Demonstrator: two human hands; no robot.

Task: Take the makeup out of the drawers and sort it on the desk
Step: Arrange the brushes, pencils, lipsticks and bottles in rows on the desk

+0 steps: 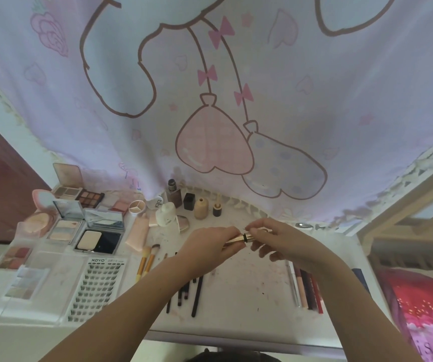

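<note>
Gold tube between left hand and right hand

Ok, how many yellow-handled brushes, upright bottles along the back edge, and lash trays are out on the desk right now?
Yellow-handled brushes: 2
Upright bottles along the back edge: 5
Lash trays: 1
Total: 8
The left hand and right hand hold a gold tube, not counted.

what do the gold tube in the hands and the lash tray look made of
Gold tube: probably metal or metallised plastic, with a shiny gold finish and a black band at the join. Lash tray: looks like clear glossy plastic; the rows of lashes show through it and its edges catch light.
</note>
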